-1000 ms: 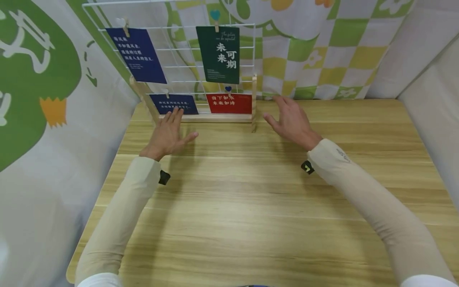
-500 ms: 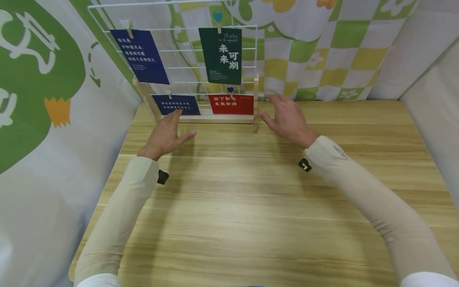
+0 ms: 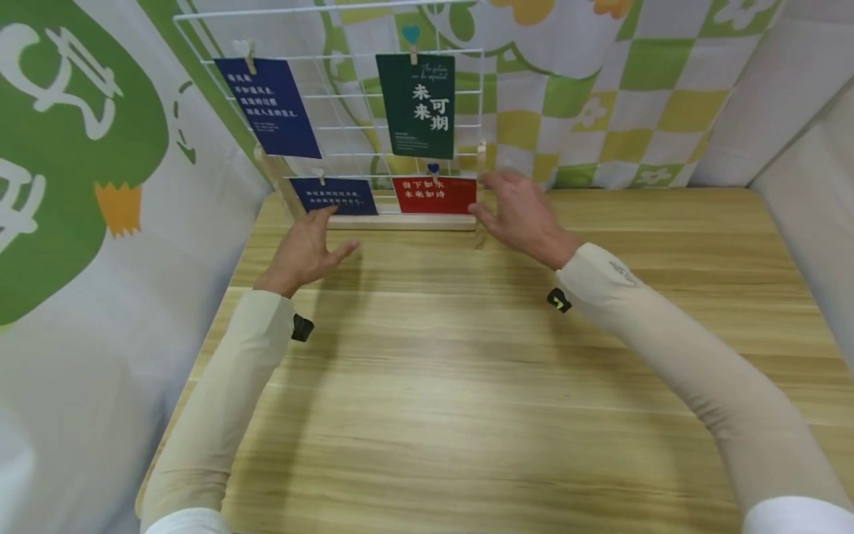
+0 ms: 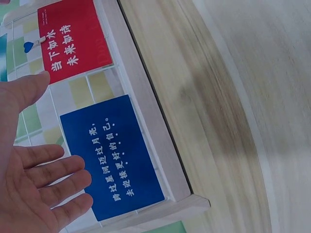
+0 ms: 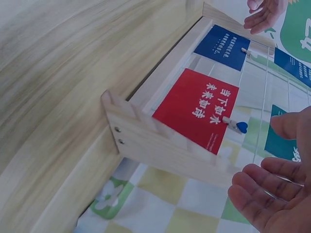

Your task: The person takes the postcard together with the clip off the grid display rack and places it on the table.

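A white wire grid rack (image 3: 360,96) on a wooden base (image 3: 407,222) stands at the table's back. Clipped to it are a large blue card (image 3: 273,107), a green card (image 3: 416,104), a small blue card (image 3: 336,196) and a red card (image 3: 437,195). My left hand (image 3: 300,252), thumb spread, is in front of the small blue card and holds nothing. My right hand (image 3: 523,211) is at the rack's right wooden post (image 4: 7,9). In the right wrist view, the right hand's relaxed fingers (image 5: 257,191) show beside the wooden side piece (image 5: 160,150), holding nothing.
The wood-grain table (image 3: 427,371) stretches in front of the rack. Behind hangs a green, yellow and white checked cloth (image 3: 600,111). Small heart-topped clothespins, such as the blue one (image 5: 235,124), hold the cards. A white fabric wall (image 3: 67,393) borders the left side.
My right hand has moved left, from apart on the right up to the rack's right post. The left hand has barely moved. The rack appears slightly farther right in the head view.
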Available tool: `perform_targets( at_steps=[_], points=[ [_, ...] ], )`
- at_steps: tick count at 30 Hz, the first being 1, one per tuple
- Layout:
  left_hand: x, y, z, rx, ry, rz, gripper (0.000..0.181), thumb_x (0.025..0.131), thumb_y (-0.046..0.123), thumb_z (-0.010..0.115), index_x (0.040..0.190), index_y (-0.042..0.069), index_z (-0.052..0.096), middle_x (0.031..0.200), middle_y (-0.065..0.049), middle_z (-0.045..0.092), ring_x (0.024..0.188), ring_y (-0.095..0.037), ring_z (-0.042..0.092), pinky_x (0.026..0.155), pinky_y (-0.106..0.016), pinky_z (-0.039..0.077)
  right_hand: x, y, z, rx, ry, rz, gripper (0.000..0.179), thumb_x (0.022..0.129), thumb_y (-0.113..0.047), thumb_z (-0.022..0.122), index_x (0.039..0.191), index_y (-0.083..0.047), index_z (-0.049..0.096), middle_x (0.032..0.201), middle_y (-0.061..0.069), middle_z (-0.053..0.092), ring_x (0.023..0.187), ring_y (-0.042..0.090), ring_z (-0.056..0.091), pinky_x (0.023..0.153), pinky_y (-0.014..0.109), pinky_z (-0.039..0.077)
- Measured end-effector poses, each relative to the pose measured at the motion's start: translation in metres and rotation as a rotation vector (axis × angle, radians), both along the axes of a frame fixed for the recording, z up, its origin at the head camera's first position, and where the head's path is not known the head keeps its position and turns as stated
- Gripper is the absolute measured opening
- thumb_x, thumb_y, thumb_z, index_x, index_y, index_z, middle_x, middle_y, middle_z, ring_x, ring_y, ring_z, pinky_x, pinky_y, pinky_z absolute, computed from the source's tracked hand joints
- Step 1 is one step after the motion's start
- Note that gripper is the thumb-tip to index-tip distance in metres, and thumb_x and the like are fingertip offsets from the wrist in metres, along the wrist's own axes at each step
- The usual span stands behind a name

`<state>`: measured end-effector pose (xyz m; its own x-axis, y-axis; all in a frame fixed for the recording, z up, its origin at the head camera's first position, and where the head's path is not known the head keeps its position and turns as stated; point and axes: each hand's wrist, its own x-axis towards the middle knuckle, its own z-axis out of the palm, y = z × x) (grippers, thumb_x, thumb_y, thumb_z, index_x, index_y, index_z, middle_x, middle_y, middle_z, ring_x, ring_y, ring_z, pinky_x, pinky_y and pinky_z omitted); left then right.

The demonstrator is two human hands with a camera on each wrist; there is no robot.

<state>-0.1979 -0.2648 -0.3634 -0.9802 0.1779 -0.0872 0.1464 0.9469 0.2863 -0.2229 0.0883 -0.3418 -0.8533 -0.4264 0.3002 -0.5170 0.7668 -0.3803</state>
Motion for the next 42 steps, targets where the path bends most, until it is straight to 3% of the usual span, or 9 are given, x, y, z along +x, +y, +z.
perform_targets(
  at_steps=[7,20,23,27,35,42],
  points=[
    [0.000,-0.005,0.004,-0.015,0.016,0.007,0.081,0.095,0.046,0.059,0.152,-0.001,0.026,0.154,-0.029,0.033,0.141,-0.046,0.033,0.114,-0.058,0.030,-0.003,-0.010,0.004,-0.030,0.046,0.047,0.038,0.094,-0.026,0.066,0.120,0.001,0.062,0.112,0.019,0.070,0.101,0.035,0.065,0.090,0.047,0.052],
    [-0.006,-0.008,0.008,0.005,0.088,-0.010,0.070,0.095,0.038,0.062,0.141,-0.009,0.039,0.142,-0.032,0.044,0.132,-0.047,0.042,0.110,-0.057,0.035,-0.008,-0.030,0.019,-0.007,0.001,0.069,0.041,0.096,-0.025,0.063,0.130,-0.002,0.059,0.121,0.018,0.068,0.080,0.027,0.066,0.074,0.038,0.056],
    [-0.006,-0.012,0.011,-0.001,0.095,0.003,0.068,0.096,0.037,0.062,0.139,-0.010,0.040,0.139,-0.033,0.047,0.127,-0.048,0.046,0.106,-0.058,0.038,-0.010,-0.039,0.025,-0.005,-0.006,0.083,0.039,0.097,-0.025,0.061,0.129,-0.002,0.060,0.115,0.017,0.070,0.074,0.025,0.062,0.066,0.037,0.052],
    [-0.008,-0.018,0.018,-0.012,0.107,0.017,0.065,0.095,0.035,0.063,0.137,-0.010,0.040,0.135,-0.034,0.049,0.122,-0.050,0.049,0.103,-0.059,0.040,-0.014,-0.050,0.032,-0.021,0.005,0.120,0.034,0.097,-0.021,0.059,0.124,0.000,0.062,0.111,0.018,0.071,0.068,0.023,0.059,0.065,0.034,0.053],
    [-0.013,-0.028,0.032,0.033,0.098,0.045,0.068,0.096,0.037,0.061,0.138,-0.012,0.041,0.133,-0.035,0.049,0.122,-0.050,0.047,0.104,-0.059,0.039,-0.018,-0.071,0.048,0.003,0.042,0.175,0.030,0.098,-0.019,0.059,0.120,-0.001,0.064,0.115,0.015,0.071,0.087,0.023,0.070,0.078,0.035,0.058],
    [-0.017,-0.035,0.039,0.026,0.104,0.070,0.068,0.099,0.040,0.056,0.139,-0.012,0.039,0.131,-0.036,0.052,0.119,-0.051,0.050,0.101,-0.060,0.041,-0.021,-0.091,0.065,0.029,0.080,0.241,0.024,0.098,-0.014,0.056,0.115,0.001,0.064,0.109,0.016,0.071,0.092,0.027,0.070,0.084,0.036,0.057]
  ],
)
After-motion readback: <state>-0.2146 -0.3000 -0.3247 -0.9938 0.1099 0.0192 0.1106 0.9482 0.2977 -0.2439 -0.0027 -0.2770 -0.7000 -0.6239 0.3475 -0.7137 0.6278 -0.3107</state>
